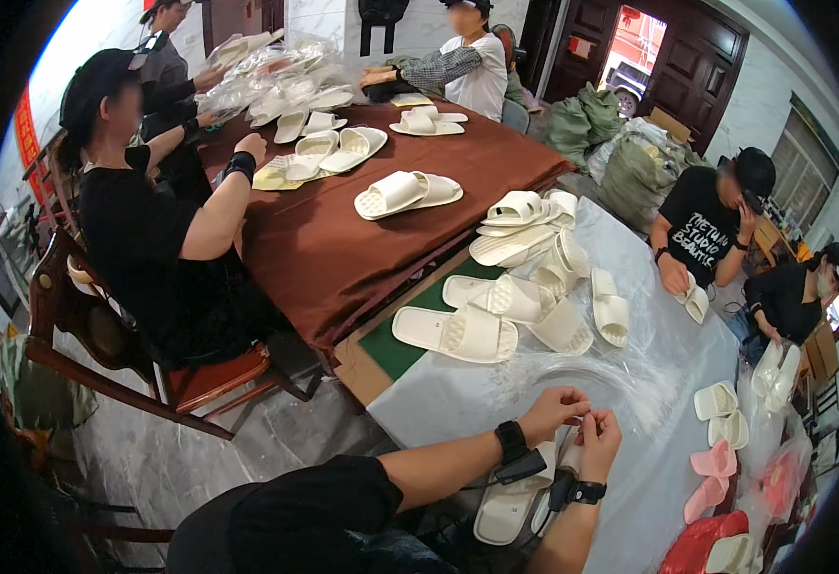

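Observation:
My left hand (551, 411) and my right hand (599, 446) meet fingertip to fingertip over the near edge of the grey-covered table. Both are pinched closed; whatever lies between the fingers is too small to make out. Under my wrists sits a pair of cream slippers (502, 518), partly hidden by my forearms and the dark wrist devices. Just beyond my hands spreads a bundle of thin clear plastic strands (633, 387). Farther off lie several more cream slippers (450, 331), some overlapping, and a single one (610, 316) on its own.
A brown-covered table (295, 249) adjoins mine, bearing slipper pairs and a heap of bagged slippers (286, 81). Co-workers sit or stand around both. Pink slippers (712, 466) and a red bag (702, 545) lie at the right edge. Stuffed sacks (644, 177) stand behind; a wooden chair (104, 325) is left.

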Motion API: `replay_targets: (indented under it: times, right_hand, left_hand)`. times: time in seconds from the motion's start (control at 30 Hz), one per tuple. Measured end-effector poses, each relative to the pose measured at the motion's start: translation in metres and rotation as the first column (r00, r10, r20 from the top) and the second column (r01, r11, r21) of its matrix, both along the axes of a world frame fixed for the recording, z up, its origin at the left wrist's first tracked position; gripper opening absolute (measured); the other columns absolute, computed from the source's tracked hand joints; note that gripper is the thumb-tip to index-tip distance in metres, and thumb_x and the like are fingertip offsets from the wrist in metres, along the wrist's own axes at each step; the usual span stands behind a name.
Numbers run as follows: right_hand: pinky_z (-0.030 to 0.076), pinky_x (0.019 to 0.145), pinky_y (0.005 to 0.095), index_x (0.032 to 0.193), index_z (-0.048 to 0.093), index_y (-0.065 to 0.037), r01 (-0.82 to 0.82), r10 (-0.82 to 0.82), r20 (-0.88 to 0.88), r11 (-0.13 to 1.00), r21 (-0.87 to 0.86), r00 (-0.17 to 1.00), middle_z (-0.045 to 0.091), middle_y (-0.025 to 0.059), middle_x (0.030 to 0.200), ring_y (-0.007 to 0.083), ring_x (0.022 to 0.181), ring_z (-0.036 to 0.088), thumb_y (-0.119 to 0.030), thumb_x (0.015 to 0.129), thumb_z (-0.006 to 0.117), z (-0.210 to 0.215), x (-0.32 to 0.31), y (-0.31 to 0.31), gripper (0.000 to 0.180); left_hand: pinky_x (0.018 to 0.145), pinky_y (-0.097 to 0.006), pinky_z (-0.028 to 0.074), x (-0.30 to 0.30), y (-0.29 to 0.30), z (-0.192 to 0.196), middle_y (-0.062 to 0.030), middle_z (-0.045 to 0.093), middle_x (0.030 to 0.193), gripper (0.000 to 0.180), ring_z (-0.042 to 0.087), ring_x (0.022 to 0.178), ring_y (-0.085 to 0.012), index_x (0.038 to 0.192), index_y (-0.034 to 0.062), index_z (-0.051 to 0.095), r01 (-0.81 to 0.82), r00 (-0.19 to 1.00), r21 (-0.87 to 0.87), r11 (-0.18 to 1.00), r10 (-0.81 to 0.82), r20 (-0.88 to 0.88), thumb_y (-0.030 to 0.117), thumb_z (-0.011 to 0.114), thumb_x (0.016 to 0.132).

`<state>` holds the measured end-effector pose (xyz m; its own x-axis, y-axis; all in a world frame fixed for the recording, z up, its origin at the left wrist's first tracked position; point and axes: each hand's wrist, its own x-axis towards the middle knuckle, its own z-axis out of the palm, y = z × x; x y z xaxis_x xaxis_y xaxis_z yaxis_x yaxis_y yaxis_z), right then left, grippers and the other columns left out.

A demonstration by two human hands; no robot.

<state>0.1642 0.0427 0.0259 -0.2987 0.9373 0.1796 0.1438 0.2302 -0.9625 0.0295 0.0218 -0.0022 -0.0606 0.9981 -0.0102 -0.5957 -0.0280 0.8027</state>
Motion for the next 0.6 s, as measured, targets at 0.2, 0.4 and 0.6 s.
replay_targets:
  times: [0.2,0.4,0.6]
  right_hand:
    - [0.036,0.047,0.0209,0.084,0.055,-0.003,0.011,-0.011,0.03,1.0,0.004,0.999,0.052,-0.0006,0.065,0.006,0.051,0.046,-0.005,0.09,0.055,-0.0028,0.0004,0.0002,0.006]
    - [0.033,0.046,0.0203,0.083,0.055,-0.004,-0.002,0.001,-0.019,1.0,-0.014,1.0,0.051,-0.002,0.066,0.0046,0.051,0.044,-0.005,0.089,0.055,-0.0061,0.0022,0.0056,0.006]
    - [0.033,0.048,0.0192,0.083,0.055,-0.005,0.026,-0.025,-0.018,0.999,0.03,1.0,0.051,-0.0037,0.069,0.003,0.055,0.043,-0.006,0.089,0.056,-0.0097,0.002,0.0066,0.007]
  left_hand:
    - [0.08,-0.029,0.051,0.0017,0.0017,-0.0051,-0.0032,0.061,0.093,0.017,0.06,0.087,-0.0121,0.098,0.0017,0.062,0.051,0.996,0.054,0.997,-0.055,0.072,0.017,0.063,0.09]
    - [0.078,-0.029,0.052,-0.0006,0.0035,0.0017,-0.0035,0.061,0.092,0.015,0.06,0.085,-0.0121,0.094,0.0015,0.062,0.099,0.993,0.062,0.993,-0.102,0.052,0.016,0.062,0.09]
    - [0.078,-0.029,0.052,0.0007,0.002,0.0001,-0.0031,0.061,0.092,0.015,0.06,0.085,-0.0121,0.095,0.0013,0.061,0.033,0.999,-0.011,0.999,-0.032,0.034,0.016,0.062,0.09]
